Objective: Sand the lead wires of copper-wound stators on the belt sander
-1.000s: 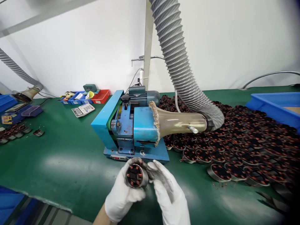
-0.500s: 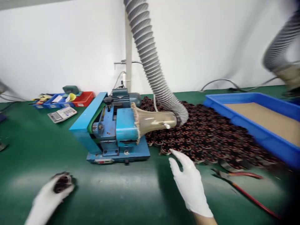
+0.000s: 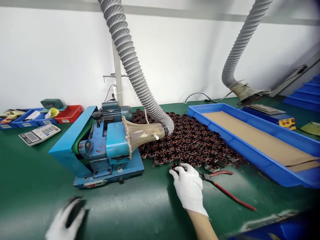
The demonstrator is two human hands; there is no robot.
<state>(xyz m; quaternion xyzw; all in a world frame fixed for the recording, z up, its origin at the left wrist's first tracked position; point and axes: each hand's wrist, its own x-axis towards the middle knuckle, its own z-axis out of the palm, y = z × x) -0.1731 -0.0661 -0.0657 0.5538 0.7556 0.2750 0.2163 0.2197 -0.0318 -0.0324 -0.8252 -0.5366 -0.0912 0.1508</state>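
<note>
My left hand [image 3: 65, 220], in a white glove and smeared by motion, is low at the left, in front of the blue belt sander [image 3: 97, 150]. Its fingers curl round a dark wound motor stator [image 3: 73, 213], seen only as a blur. My right hand [image 3: 188, 185], also gloved in white, reaches to the front edge of a heap of stators [image 3: 200, 140] with black tops and copper windings. Thumb and fingers close on one stator [image 3: 174, 165], partly hidden by the glove. Right beside this hand lie red-handled cutting pliers [image 3: 225, 191].
A grey hose [image 3: 132, 63] joins the sander's clear funnel [image 3: 145, 133]; a second hose [image 3: 241, 43] hangs at right. A blue tray [image 3: 240, 146] lined with cardboard flanks the heap. Left are a calculator [image 3: 40, 133], a red bin [image 3: 68, 114] and blue bins [image 3: 27, 119].
My view has swung right. My right hand has gone from spread fingers near the heap to a grip on a stator at its front edge. My left hand remains low at the left.
</note>
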